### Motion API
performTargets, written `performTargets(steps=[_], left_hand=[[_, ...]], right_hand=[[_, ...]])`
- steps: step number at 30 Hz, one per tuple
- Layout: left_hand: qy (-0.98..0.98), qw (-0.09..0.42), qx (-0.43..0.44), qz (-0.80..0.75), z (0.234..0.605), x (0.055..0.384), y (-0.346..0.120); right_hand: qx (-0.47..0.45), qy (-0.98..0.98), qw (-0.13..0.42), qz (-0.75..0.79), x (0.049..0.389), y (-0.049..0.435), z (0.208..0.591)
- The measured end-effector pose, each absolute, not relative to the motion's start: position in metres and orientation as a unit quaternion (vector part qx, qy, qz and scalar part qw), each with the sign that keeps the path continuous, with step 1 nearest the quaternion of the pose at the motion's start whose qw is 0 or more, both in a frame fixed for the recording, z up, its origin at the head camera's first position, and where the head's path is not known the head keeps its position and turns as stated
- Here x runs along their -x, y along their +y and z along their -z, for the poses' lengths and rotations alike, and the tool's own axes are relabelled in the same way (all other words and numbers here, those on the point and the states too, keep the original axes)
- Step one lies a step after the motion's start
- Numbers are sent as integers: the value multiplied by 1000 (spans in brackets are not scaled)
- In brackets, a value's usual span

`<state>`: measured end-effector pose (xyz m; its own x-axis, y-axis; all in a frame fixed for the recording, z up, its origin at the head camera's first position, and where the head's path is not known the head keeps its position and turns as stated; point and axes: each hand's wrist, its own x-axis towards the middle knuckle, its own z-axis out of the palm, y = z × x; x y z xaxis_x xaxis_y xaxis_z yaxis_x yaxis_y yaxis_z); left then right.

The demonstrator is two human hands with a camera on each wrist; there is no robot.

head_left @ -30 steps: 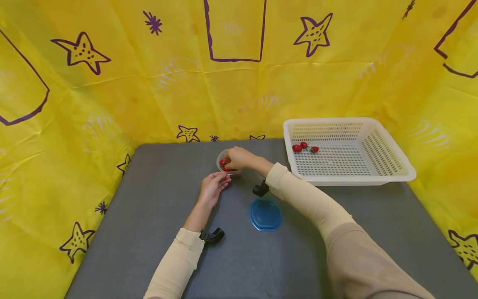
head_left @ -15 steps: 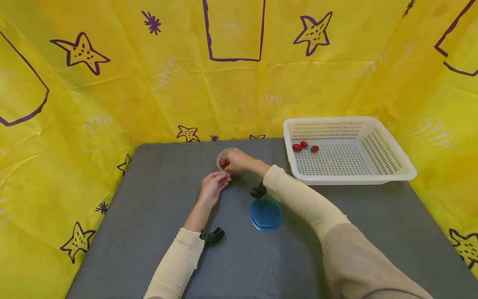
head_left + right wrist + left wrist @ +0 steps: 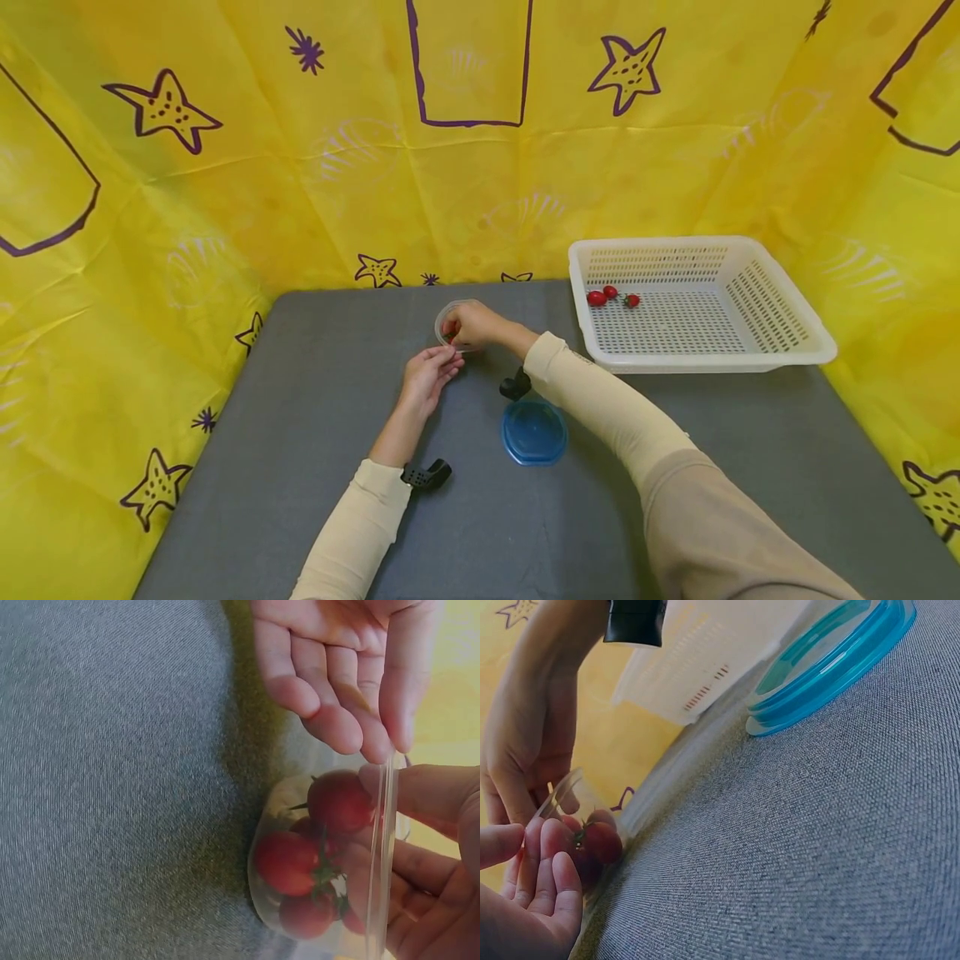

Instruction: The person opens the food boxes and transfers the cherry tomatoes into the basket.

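A small clear plastic tub [image 3: 382, 862] holds several red cherry tomatoes [image 3: 285, 862], some with green stems. My left hand [image 3: 427, 379] pinches the tub's near rim between thumb and fingertips. From the right, my right hand [image 3: 480, 323] reaches over the rim with its fingers inside the tub. In the right wrist view its thumb and fingers close around the uppermost tomato [image 3: 341, 801], partly seen through the clear wall. The head view shows little of the tomatoes, as the right hand covers most of the tub's opening.
A blue translucent lid [image 3: 534, 433] lies on the grey table [image 3: 300, 467], nearer me than the tub. At the back right stands a white slotted basket [image 3: 705, 360], with 3 small red fruits [image 3: 597, 297] in its left corner. Yellow patterned cloth [image 3: 480, 192] hangs behind.
My right hand has sunk deeper into the tub, and its forearm has shifted slightly left. Fewer tomatoes show from above. The left hand keeps its hold on the rim.
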<state>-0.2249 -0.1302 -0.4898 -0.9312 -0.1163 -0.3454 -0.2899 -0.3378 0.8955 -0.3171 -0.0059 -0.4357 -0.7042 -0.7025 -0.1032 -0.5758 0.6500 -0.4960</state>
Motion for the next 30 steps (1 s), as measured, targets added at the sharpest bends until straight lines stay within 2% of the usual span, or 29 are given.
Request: performTargets(steps=[9,21,30], left_hand=[[571,57,178,-799,492,223,-130],[566,55,178,-803,490,225,-131],[569,53,174,-802,490,225,-132]], right_hand=[[320,894,166,266,316,-4,435],[361,890,168,222,324,-4,437],[351,890,170,238,326,-4,439]])
